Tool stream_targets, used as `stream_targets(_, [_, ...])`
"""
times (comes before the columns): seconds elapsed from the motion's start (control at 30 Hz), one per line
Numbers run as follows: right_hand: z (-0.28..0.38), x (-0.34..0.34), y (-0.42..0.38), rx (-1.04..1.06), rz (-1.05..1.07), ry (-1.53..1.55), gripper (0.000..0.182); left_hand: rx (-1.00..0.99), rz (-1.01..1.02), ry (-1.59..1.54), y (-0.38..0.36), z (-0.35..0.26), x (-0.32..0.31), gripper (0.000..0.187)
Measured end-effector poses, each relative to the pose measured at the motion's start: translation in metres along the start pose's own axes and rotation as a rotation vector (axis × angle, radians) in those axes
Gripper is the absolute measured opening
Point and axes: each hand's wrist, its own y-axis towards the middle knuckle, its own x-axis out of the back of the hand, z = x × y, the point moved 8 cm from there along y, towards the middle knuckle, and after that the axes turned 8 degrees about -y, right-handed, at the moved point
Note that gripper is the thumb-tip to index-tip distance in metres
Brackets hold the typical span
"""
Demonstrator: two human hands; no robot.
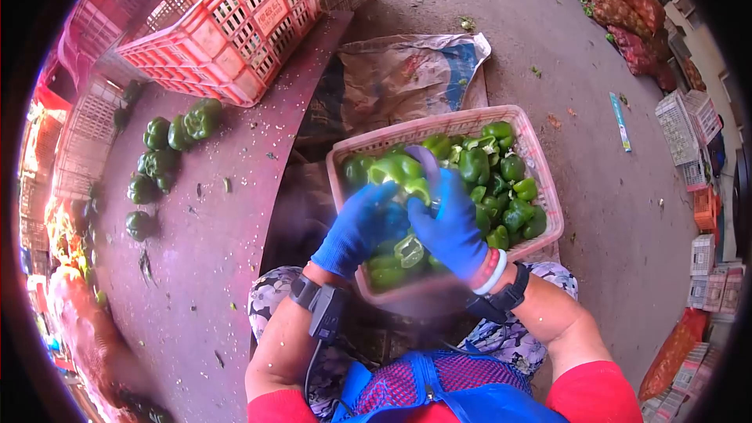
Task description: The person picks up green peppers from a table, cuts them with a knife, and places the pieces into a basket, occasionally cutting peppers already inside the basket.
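Both my hands wear blue gloves and meet over a pink plastic crate (553,202) full of green bell peppers (474,166), some whole and some cut open. My left hand (362,223) is curled at a cut green bell pepper (395,170), its fingers partly smeared by motion. Close beside it, my right hand (450,223) is closed around a knife, whose dark curved blade (424,160) points up and away over the pepper. The knife's handle is hidden in the glove. A pepper half (409,251) lies lower in the crate, showing its pale inside.
On the left, a reddish board (227,266) carries several whole peppers (160,161) and scattered seeds. A large red-and-white crate (235,39) stands at its far end. A crumpled sack (407,78) lies beyond my crate. Filled mesh sacks (627,16) and stacked crates (681,129) line the right.
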Motion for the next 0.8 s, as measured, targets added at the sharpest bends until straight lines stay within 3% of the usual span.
stream_targets(0.17, [-0.013,-0.011,-0.015,-0.099,0.132,-0.172,0.064,-0.173,-0.126,0.336,-0.007,-0.023,-0.007,0.030])
stream_targets(0.23, [-0.011,-0.014,-0.021,-0.082,0.128,-0.178,0.062,-0.129,-0.090,0.498,-0.007,-0.028,-0.002,0.032])
stream_targets(0.33, [-0.004,-0.017,-0.019,0.028,0.027,-0.121,0.035,-0.195,-0.155,0.668,-0.008,-0.038,-0.009,0.033])
stream_targets(0.4, [0.010,-0.014,-0.010,0.075,0.034,-0.059,0.037,-0.280,-0.204,0.764,-0.010,-0.047,-0.003,0.027])
stream_targets(0.5, [-0.027,-0.024,0.002,-0.024,0.223,0.277,0.051,-0.336,-0.187,0.785,-0.015,-0.057,-0.002,0.025])
stream_targets(0.57, [-0.021,-0.026,0.016,-0.108,0.343,0.484,0.066,-0.382,-0.179,1.109,-0.022,-0.064,-0.016,0.023])
stream_targets(0.63, [-0.028,-0.037,0.010,-0.125,0.392,0.522,0.073,-0.500,-0.029,1.202,-0.005,-0.043,0.005,0.023])
stream_targets(0.7, [-0.039,-0.048,0.003,-0.204,0.461,0.535,0.076,-0.159,-0.163,1.059,-0.003,-0.035,0.009,0.017])
stream_targets(0.8, [-0.038,-0.042,0.002,-0.401,0.508,0.690,0.065,-0.136,-0.007,1.023,-0.015,-0.045,-0.010,0.014])
